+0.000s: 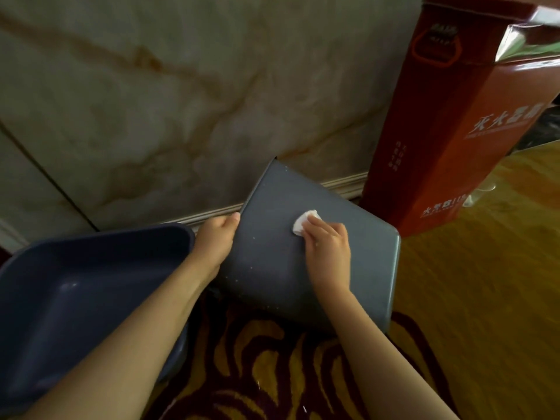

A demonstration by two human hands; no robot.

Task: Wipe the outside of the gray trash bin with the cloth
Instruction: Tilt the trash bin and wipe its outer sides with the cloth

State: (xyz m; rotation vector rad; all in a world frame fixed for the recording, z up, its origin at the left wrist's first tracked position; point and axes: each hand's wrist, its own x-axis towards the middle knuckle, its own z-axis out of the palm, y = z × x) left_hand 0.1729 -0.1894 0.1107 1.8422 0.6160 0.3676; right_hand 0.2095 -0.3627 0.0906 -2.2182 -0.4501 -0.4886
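Observation:
The gray trash bin (pixel 272 262) lies tipped on its side on the floor, one flat outer wall facing up, dotted with small white specks. My left hand (pixel 216 237) grips the bin's left edge, thumb on top. My right hand (pixel 327 247) presses a small white cloth (pixel 304 222) flat against the upper wall near its middle; most of the cloth is hidden under my fingers.
A second dark blue-gray bin (pixel 75 286) stands open at the left, touching my left forearm. A tall red cardboard box (pixel 454 122) stands at the right against the marble wall (pixel 151 101). Patterned carpet (pixel 266 374) lies below, wooden floor (pixel 485 283) to the right.

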